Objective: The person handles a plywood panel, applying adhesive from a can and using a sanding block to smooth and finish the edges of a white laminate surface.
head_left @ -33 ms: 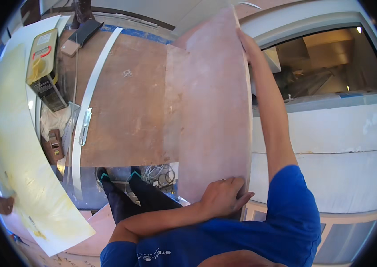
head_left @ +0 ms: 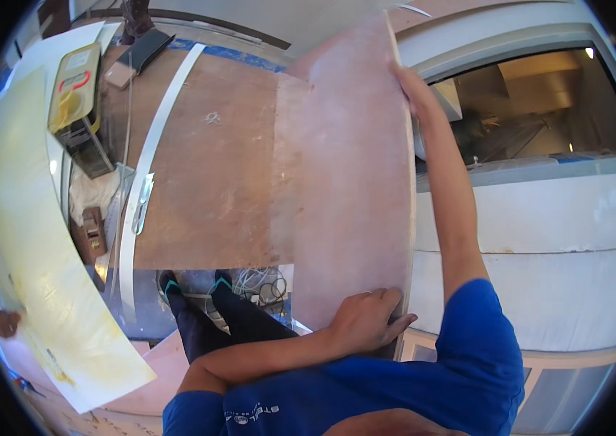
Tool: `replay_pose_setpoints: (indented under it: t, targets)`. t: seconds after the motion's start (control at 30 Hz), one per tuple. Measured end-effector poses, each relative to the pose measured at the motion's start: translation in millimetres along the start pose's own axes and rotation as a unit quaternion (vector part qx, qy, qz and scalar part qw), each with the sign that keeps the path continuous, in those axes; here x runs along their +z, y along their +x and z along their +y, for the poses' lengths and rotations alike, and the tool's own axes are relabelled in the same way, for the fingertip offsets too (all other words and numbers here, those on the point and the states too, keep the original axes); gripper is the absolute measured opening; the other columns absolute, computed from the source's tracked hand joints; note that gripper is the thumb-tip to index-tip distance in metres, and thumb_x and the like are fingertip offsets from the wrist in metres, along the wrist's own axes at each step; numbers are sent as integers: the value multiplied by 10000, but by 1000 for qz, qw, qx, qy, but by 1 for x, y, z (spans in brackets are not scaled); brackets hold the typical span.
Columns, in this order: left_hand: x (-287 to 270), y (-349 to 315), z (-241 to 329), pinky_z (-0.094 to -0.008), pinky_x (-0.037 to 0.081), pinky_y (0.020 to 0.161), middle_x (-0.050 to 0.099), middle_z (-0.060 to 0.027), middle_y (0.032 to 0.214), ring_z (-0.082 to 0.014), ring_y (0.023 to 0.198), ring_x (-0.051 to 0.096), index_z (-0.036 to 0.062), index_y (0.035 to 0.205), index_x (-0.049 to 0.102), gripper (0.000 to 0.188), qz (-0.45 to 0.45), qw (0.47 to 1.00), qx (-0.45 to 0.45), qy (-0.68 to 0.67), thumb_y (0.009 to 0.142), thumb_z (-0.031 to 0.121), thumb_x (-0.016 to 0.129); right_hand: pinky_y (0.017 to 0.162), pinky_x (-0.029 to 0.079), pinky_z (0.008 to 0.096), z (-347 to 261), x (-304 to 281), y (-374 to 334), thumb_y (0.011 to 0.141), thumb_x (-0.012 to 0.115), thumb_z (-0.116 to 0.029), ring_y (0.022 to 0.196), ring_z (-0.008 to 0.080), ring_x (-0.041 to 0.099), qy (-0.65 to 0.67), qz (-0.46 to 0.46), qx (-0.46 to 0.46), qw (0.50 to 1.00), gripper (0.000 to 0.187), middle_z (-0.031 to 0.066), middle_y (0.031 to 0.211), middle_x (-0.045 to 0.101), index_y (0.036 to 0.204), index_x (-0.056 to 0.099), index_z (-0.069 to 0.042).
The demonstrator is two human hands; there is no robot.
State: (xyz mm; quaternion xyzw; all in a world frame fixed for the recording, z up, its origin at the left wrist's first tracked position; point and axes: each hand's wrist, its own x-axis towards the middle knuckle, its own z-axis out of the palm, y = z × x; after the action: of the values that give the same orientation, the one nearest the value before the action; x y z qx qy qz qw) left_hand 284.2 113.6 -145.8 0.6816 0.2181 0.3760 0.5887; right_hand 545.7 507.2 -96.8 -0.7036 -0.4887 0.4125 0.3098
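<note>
A large pinkish plywood board (head_left: 351, 182) stands tilted in front of me, beside a brown sheet-covered work surface (head_left: 213, 167). My left hand (head_left: 367, 318) grips the board's near right corner, fingers bent over the edge and thumb apart. Farther up, my right hand (head_left: 408, 86) is closed around the long right edge; some of its fingers are hidden behind the board. A white strip (head_left: 154, 138) lies across the brown surface, with a slotted metal plate (head_left: 143, 203) on it.
At the left, another person's hand (head_left: 4, 323) holds a long yellow-stained white panel (head_left: 39, 240). Nearby are a rectangular tin (head_left: 79, 109), a wooden hand plane (head_left: 91, 231) and a sanding block (head_left: 120, 74). Cables (head_left: 268, 283) tangle near my feet. A white-framed opening (head_left: 526, 109) is at right.
My right hand has slid slightly nearer along the board's edge. My left hand keeps its place on the near corner. The view has shifted a little.
</note>
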Motion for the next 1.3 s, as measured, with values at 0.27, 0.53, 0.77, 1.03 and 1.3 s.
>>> replay_pose_setpoints:
  t: [0.27, 0.53, 0.77, 1.03, 1.3]
  targets:
    - [31, 7, -18, -499, 526, 705, 647, -204, 905, -447, 791, 647, 33, 1075, 539, 414, -55, 997, 54, -10, 981, 421, 651, 947, 553, 400, 47, 1, -215, 908, 731, -77, 1069, 253, 684, -34, 15, 61, 997, 499, 182, 1218, 677, 1340, 523, 62]
    - [-65, 7, -141, -359, 531, 696, 719, -163, 964, -196, 839, 688, -39, 1225, 622, 532, 218, 935, -278, 22, 919, 380, 741, 941, 541, 366, 40, -59, -304, 887, 668, -4, 1079, 219, 675, 22, 14, 36, 999, 480, 152, 1227, 677, 1347, 547, 62]
    - [-127, 48, -230, -477, 386, 1155, 503, -188, 1499, -317, 1394, 487, -1, 1524, 392, 747, 220, 799, -199, -522, 998, 476, 624, 1010, 487, 340, 0, -86, -433, 823, 815, -251, 1186, 212, 625, -34, -32, -51, 998, 743, 137, 1304, 645, 1420, 508, 67]
    - [-82, -103, -61, -532, 331, 1223, 492, -146, 1532, -306, 1432, 453, 0, 1527, 381, 587, 219, 776, -99, -583, 1074, 332, 551, 1015, 472, 335, 3, -151, -460, 763, 849, -394, 1192, 222, 624, -230, -79, -127, 962, 789, 130, 1278, 662, 1343, 597, 77]
    - [-82, -226, -6, -485, 338, 1221, 504, -48, 1552, -261, 1428, 460, 137, 1501, 496, 804, 354, 854, 2, -382, 864, 571, 726, 878, 533, 345, -105, -61, -347, 780, 873, -330, 960, 200, 675, -329, -172, -355, 858, 586, 82, 1039, 748, 1248, 713, -18]
